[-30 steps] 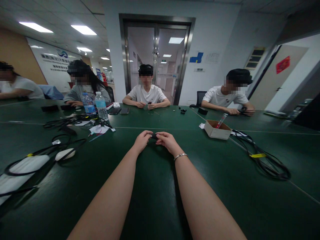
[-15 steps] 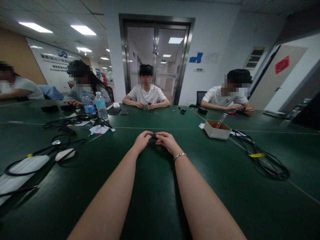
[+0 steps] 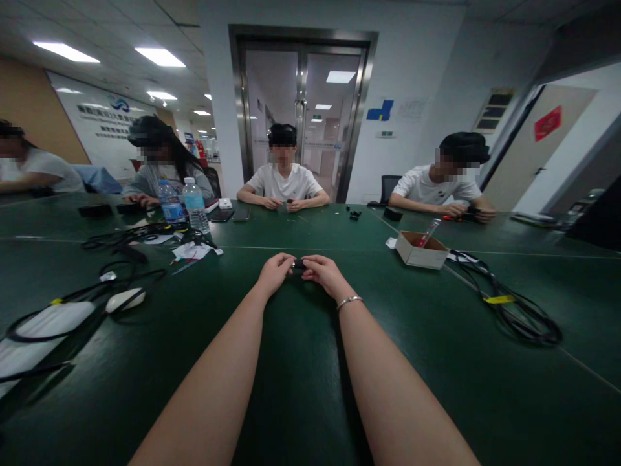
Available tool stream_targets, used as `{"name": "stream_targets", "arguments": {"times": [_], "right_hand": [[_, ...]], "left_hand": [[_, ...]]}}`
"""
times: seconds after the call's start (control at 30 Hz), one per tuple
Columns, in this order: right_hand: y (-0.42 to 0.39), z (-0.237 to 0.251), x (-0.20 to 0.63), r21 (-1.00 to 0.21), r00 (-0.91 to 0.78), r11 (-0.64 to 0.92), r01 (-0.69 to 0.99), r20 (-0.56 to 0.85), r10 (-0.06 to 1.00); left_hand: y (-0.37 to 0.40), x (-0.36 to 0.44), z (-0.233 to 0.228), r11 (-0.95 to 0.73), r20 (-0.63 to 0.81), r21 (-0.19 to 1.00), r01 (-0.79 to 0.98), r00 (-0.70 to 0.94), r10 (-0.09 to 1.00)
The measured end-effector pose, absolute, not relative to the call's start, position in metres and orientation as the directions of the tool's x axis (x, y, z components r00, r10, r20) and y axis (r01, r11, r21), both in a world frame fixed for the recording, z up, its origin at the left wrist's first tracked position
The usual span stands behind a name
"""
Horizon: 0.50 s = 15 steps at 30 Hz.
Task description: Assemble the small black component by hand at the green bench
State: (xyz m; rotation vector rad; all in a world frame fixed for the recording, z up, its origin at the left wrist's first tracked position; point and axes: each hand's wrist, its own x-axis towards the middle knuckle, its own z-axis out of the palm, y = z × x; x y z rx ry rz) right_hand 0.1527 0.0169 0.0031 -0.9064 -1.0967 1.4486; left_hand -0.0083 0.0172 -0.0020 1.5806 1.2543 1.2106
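Note:
Both my arms reach forward over the green table. Between my fingertips is a small black object, with a bright metallic spot at its left end; it is too small to name its kind. My left hand pinches the left end with thumb and fingers. On the right end, my right hand is closed in a pinch too, its fingers covering part of the object. A silver bracelet circles my right wrist.
An open cardboard box holding a clear-and-red tube stands right of my hands, beside coiled black cable. Leftward lie more cables, a white mouse, a white keyboard-like slab, papers and two water bottles. Several people sit across the table.
A bright metallic spot now shows at the small black object's left end, by my left fingertips. Both hands stay in almost the same place.

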Motion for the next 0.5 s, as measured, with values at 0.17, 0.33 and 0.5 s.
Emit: {"name": "stream_targets", "arguments": {"times": [0.17,0.33,0.5], "right_hand": [[0.0161,0.0039,0.1526,-0.954,-0.156,-0.033,-0.299,0.015,0.988],[0.0142,0.0057,0.1525,-0.953,-0.155,-0.038,-0.302,0.01,0.988],[0.0153,0.0043,0.1526,-0.953,-0.167,-0.039,-0.299,0.012,0.986]], "left_hand": [[0.0193,-0.0083,-0.004,-0.195,0.188,0.961,0.197,0.05,0.981],[0.018,-0.0082,-0.0034,-0.205,0.204,0.957,0.205,0.023,0.979],[0.0198,-0.0085,-0.0046,-0.196,0.191,0.961,0.197,0.045,0.981]]}}
